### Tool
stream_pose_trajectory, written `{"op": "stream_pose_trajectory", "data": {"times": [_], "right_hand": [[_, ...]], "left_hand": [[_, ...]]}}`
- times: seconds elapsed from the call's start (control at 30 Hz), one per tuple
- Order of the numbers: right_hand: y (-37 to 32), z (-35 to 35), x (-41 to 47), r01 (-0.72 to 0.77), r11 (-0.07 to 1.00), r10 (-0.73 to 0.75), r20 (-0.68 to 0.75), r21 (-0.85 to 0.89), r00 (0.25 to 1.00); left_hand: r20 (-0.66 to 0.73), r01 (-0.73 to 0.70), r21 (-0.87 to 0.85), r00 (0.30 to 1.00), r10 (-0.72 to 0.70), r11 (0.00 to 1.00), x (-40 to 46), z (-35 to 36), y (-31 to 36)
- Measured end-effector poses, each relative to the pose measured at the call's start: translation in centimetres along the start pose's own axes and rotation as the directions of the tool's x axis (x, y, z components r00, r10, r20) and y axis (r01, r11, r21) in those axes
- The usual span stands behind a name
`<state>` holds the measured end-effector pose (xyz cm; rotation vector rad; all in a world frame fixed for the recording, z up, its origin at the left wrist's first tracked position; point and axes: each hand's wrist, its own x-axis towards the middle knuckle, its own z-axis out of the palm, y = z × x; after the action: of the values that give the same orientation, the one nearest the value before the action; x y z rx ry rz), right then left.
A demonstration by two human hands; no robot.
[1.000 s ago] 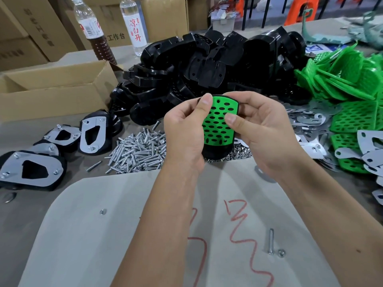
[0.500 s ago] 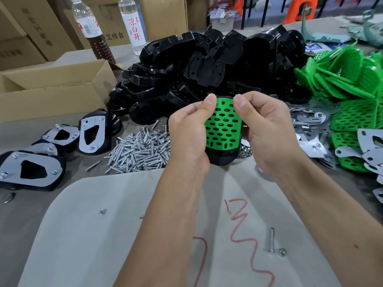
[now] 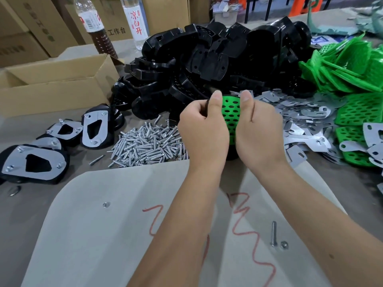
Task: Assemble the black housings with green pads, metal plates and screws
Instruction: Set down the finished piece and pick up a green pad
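Observation:
Above the table's middle I hold a black housing [image 3: 231, 154] with a green perforated pad [image 3: 231, 114] on its face. My left hand [image 3: 204, 129] grips its left side and my right hand [image 3: 258, 129] grips its right side, both thumbs pressing on the pad's top corners. Most of the housing is hidden behind my hands. Loose screws [image 3: 149, 141] lie heaped to the left, metal plates [image 3: 300, 114] spread to the right, green pads [image 3: 352, 71] pile at the far right, and black housings [image 3: 207, 59] pile behind.
Several finished housings with metal plates [image 3: 33, 162] lie at the left. An open cardboard box [image 3: 53, 85] and two bottles [image 3: 134, 21] stand at the back left. A grey mat [image 3: 103, 235] with red scribbles carries a single screw [image 3: 273, 233] and nut.
Both hands turned inward on the housing, and both thumbs slid up to the pad's top corners. The housing tipped so less of the green pad shows.

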<state>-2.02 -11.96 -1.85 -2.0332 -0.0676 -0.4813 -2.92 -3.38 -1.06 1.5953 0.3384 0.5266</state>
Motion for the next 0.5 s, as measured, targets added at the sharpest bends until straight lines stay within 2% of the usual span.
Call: {"op": "stream_pose_trajectory", "data": {"times": [0.1, 0.2, 0.3, 0.4, 0.43, 0.5], "right_hand": [[0.2, -0.2, 0.1, 0.044, 0.999, -0.044, -0.033, -0.019, 0.998], [0.1, -0.6, 0.2, 0.170, 0.985, -0.171, -0.034, -0.027, 0.985], [0.0, -0.6, 0.5, 0.303, 0.946, -0.297, 0.065, -0.114, 0.952], [-0.4, -0.4, 0.1, 0.359, 0.929, -0.339, 0.184, -0.092, 0.923], [-0.5, -0.5, 0.1, 0.369, 0.926, -0.348, 0.197, -0.076, 0.916], [-0.7, -0.5, 0.1, 0.387, 0.921, -0.372, 0.185, -0.053, 0.910]], "left_hand": [[0.089, -0.087, 0.103, 0.993, 0.078, 0.991, 0.3, -0.5, 0.1], [0.119, -0.197, 0.280, 0.978, 0.169, 0.940, 0.7, -1.4, 0.6], [0.068, -0.251, 0.444, 0.967, 0.247, 0.860, 0.3, -1.6, 1.1], [0.031, -0.310, 0.594, 0.931, 0.364, 0.743, 0.3, -1.9, 1.5], [0.043, -0.323, 0.612, 0.925, 0.377, 0.722, 0.4, -2.0, 1.5], [0.042, -0.321, 0.575, 0.930, 0.365, 0.752, 0.5, -2.0, 1.6]]}}
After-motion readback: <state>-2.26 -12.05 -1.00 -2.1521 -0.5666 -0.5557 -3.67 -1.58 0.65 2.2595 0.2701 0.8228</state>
